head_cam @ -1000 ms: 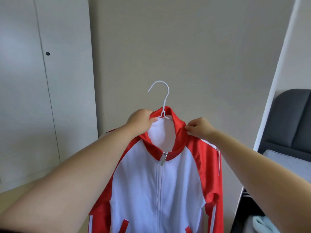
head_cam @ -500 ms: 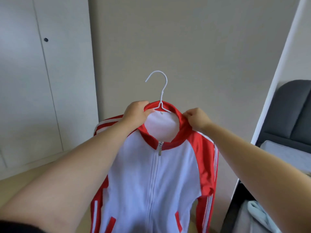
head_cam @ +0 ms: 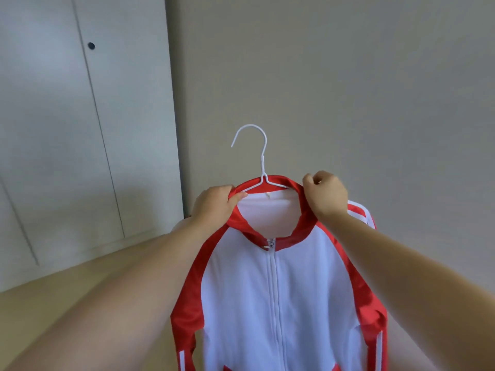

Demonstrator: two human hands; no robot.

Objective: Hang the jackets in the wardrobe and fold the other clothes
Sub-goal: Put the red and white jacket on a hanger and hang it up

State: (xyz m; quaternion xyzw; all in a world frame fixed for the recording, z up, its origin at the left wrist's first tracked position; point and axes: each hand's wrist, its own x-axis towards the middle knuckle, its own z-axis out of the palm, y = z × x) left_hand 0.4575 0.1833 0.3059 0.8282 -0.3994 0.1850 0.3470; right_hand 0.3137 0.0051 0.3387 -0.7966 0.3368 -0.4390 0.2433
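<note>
While both hands grip its collar, jacket (head_cam: 276,295) on hanger (head_cam: 261,167) — no legible writing

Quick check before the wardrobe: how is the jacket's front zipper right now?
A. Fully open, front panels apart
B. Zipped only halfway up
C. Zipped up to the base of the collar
C: the zipper pull sits at the base of the red collar and the white front of the jacket is closed below it.
</note>
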